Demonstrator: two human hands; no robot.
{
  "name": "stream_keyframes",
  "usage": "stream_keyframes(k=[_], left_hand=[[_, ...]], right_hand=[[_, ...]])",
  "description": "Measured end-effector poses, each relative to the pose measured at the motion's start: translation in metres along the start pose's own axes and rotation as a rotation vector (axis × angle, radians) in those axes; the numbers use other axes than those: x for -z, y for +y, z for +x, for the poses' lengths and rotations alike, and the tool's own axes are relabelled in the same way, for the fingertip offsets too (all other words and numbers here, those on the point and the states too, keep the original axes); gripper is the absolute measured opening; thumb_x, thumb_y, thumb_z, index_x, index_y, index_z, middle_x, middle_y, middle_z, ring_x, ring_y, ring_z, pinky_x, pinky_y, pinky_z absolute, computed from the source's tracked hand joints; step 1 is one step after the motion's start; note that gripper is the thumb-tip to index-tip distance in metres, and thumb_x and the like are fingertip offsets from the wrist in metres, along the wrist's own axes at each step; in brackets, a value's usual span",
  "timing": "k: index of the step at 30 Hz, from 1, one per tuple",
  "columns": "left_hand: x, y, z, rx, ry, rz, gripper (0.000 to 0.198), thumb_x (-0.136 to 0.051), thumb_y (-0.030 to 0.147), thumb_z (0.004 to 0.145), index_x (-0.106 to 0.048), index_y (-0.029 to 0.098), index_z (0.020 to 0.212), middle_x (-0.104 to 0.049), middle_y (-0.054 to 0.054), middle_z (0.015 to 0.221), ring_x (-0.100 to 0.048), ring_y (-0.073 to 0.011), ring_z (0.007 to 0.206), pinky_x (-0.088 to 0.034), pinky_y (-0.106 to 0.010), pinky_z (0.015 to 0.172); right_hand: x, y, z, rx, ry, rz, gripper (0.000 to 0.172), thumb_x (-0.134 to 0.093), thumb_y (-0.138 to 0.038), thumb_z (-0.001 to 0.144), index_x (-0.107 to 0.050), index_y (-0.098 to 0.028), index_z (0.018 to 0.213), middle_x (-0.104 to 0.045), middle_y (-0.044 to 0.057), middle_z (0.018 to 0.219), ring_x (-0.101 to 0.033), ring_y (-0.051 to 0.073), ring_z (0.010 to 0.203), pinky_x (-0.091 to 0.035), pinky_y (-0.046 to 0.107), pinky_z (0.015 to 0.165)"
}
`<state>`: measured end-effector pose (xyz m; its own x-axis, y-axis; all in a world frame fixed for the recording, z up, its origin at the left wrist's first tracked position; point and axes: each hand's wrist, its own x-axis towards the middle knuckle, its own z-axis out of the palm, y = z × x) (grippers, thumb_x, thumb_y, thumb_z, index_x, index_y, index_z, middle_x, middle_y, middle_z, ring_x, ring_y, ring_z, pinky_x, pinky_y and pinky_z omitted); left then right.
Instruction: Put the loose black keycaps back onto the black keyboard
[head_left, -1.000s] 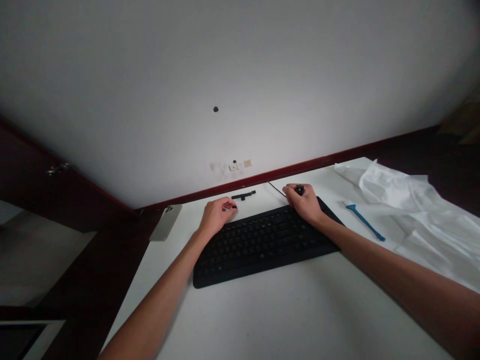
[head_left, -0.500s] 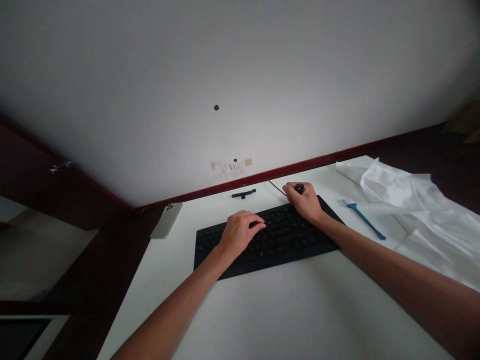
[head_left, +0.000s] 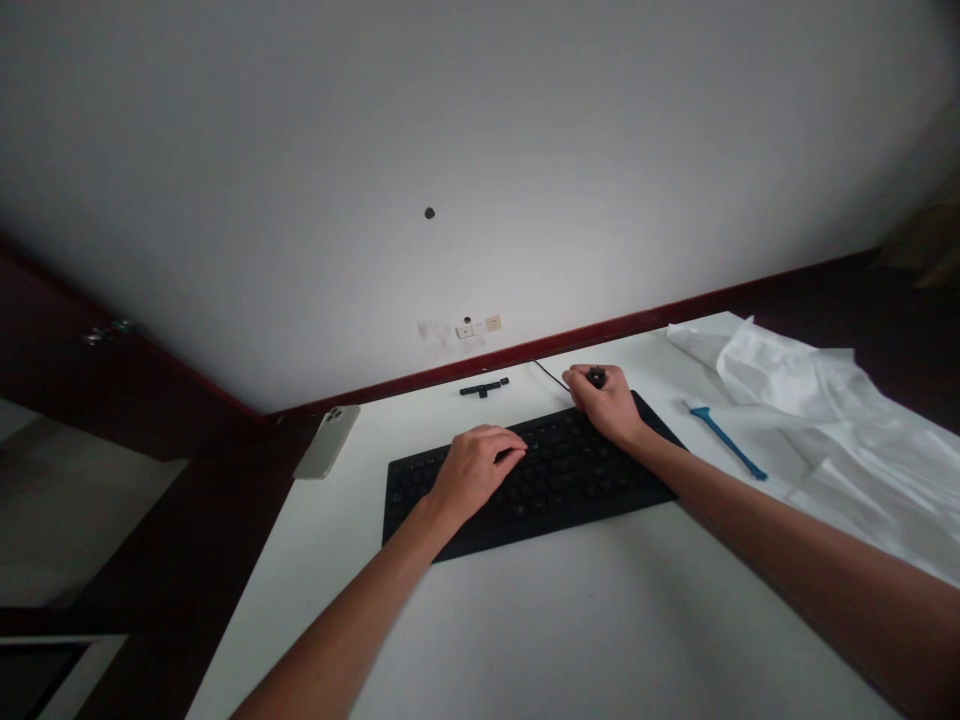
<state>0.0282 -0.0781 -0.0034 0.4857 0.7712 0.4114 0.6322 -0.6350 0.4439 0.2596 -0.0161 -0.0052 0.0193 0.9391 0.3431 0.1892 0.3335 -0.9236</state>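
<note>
A black keyboard (head_left: 555,480) lies at a slant on the white table. Over its middle, my left hand (head_left: 476,468) has thumb and fingertips brought together in a pinch, close above the keys; whatever may be between the tips is too small to make out. At the keyboard's far right edge, my right hand (head_left: 606,402) is closed around a small black object (head_left: 597,377), whose dark end pokes out at the top of the fist; its kind is hidden. Several loose black keycaps (head_left: 480,388) lie in a row behind the keyboard.
A blue brush (head_left: 727,441) with pale bristles lies right of the keyboard, beside a crumpled white sheet (head_left: 780,370). A phone (head_left: 328,443) rests face down at the table's left edge. A thin black cable (head_left: 551,375) runs toward the wall (head_left: 300,200) with sockets.
The whole view has shifted slightly. Both hands keep nearly the same pose and place over the keyboard, and the surrounding things lie as before.
</note>
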Motion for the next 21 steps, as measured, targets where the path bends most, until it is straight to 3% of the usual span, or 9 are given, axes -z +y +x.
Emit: stream_keyframes(k=[21], left_hand=[[-0.0083, -0.0023, -0.0059, -0.010, 0.125, -0.057, 0.008, -0.071, 0.017, 0.093, -0.077, 0.021, 0.090, -0.080, -0.003, 0.095, -0.076, -0.0179, 0.088, -0.063, -0.033, 0.085]], right_hand=[[0.0003, -0.0081, -0.0030, -0.003, -0.021, 0.009, 0.041, -0.055, -0.031, 0.090, -0.032, -0.023, 0.056, -0.033, -0.004, 0.051, -0.033, 0.011, 0.052, -0.024, 0.032, 0.054]])
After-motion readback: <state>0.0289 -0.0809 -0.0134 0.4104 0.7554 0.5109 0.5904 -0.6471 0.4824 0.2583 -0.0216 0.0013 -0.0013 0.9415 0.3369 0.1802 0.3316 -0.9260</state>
